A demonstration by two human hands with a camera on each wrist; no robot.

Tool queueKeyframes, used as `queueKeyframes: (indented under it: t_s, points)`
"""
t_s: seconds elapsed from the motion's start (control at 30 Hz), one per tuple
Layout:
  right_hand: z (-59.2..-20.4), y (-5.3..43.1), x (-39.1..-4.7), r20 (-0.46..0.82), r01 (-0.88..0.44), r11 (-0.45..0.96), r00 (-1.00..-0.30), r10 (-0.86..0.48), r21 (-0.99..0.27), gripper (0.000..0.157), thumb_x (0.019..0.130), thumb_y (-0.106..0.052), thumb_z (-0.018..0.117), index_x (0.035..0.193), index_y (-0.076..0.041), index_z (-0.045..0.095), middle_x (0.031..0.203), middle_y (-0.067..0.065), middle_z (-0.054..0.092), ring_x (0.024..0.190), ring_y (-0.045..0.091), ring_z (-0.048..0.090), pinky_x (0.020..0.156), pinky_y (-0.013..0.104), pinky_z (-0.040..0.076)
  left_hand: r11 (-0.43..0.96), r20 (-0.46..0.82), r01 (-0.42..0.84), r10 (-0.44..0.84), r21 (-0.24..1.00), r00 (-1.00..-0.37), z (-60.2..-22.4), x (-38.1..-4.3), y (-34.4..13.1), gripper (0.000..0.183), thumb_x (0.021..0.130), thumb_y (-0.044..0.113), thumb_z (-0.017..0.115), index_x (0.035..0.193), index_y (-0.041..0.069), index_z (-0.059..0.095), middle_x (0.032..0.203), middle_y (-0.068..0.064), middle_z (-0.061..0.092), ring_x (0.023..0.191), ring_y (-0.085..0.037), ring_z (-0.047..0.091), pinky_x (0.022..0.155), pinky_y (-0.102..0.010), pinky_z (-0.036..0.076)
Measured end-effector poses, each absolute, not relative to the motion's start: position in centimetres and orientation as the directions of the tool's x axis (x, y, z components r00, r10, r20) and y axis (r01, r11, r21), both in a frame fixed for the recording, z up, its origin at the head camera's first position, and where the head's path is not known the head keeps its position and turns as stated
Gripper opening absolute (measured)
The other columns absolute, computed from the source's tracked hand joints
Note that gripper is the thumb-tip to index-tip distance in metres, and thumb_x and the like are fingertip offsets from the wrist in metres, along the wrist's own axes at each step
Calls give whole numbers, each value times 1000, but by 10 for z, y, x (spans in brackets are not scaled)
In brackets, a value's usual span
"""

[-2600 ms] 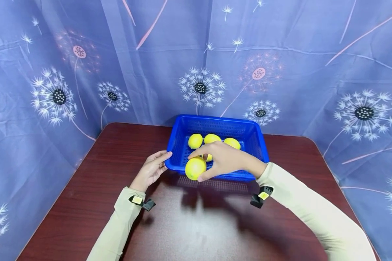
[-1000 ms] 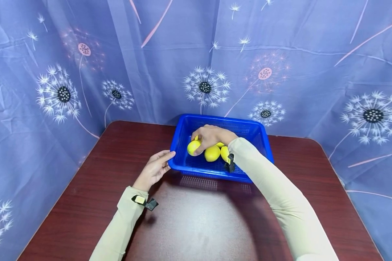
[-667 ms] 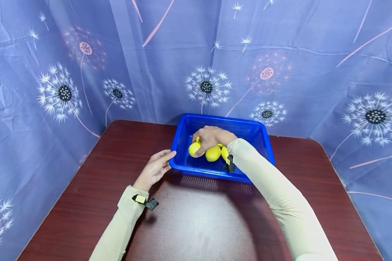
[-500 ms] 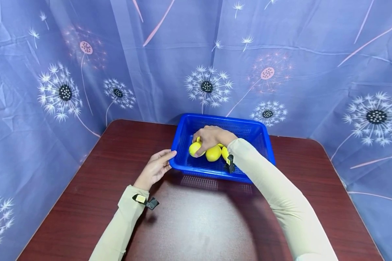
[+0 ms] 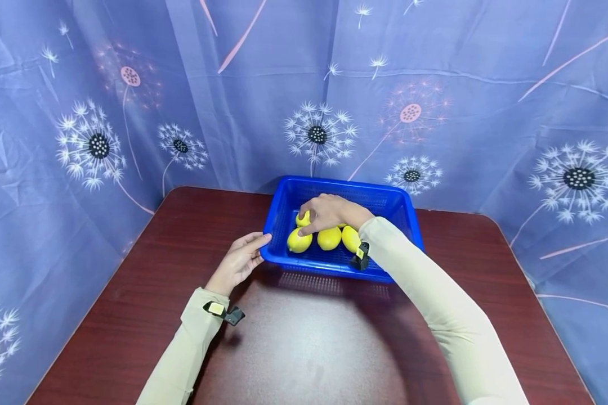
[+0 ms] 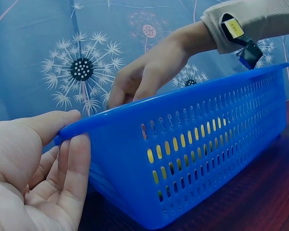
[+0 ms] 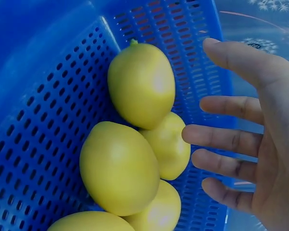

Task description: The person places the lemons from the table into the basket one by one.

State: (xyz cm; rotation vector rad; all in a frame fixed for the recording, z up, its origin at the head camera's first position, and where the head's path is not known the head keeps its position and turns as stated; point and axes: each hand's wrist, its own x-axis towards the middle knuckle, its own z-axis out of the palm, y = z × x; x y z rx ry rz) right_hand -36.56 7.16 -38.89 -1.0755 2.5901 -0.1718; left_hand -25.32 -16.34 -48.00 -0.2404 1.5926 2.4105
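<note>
My left hand [image 5: 236, 264] pinches the near left corner of the blue plastic basket [image 5: 329, 266], thumb on top of the rim and fingers beneath, as the left wrist view shows. Inside the basket lie several yellow lemons. Over them my right hand [image 5: 326, 212] reaches in from the right, its fingers spread and holding nothing. Nearest its thumb is the front left lemon [image 5: 300, 241]; another lemon [image 5: 303, 219] shows behind it, partly covered by the fingers. In the right wrist view, a lemon with a green stem end [image 7: 142, 86] sits apart from the fingertips [image 7: 195, 134].
More lemons sit in the middle, including a front one [image 5: 329, 238] and one by the right wrist strap [image 5: 351, 238]. The basket stands at the back of a dark red-brown table [image 5: 147, 270]. A blue dandelion-print curtain [image 5: 243, 112] hangs close behind and at both sides.
My right hand has lowered a lemon from over the front rim into the basket's left part and let go of it, rising slightly. My left hand keeps its hold on the rim.
</note>
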Motion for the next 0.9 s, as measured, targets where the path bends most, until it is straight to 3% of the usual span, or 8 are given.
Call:
queueKeyframes:
  t_s: [0.17,0.37,0.57,0.7,0.9]
  points:
    - [-382,86,-358,-252,-653,711,-665,-704,-262,65,77,-71,60,124,-26,61,95,-8,68,92,11,59,78,34,49,-365,-266,-288,111,886,-958,-479,-252,-162,21,87,20,72,100,13,58,79,6,59,62,-5,53,57,-17,47]
    - [-373,104,-349,-231,-657,701,-663,-712,-277,65,79,-69,60,125,-22,60,94,-9,68,86,10,60,74,32,49,-369,-265,-285,107,884,-958,-480,-252,-162,21,87,20,72,100,13,58,81,6,60,65,-5,54,58,-17,47]
    - [-366,119,-340,-186,-658,700,-678,-711,-277,61,81,-68,59,124,-25,60,99,-3,69,83,11,61,68,32,49,-374,-253,-271,97,887,-963,-481,-251,-162,22,88,22,71,103,12,57,86,5,61,68,-6,55,59,-17,46]
    - [-367,131,-331,-152,-663,697,-686,-712,-274,60,82,-68,58,124,-26,61,106,2,70,85,12,62,71,33,51,-375,-234,-248,83,893,-969,-483,-250,-160,22,88,21,71,103,11,58,85,6,62,67,-4,55,59,-16,47]
    - [-364,152,-312,-65,-672,686,-699,-712,-279,64,81,-69,58,124,-21,62,101,-4,70,92,17,65,77,38,51,-339,-226,-235,66,911,-972,-481,-249,-159,24,87,22,72,102,10,59,85,5,60,65,-4,53,58,-16,47]
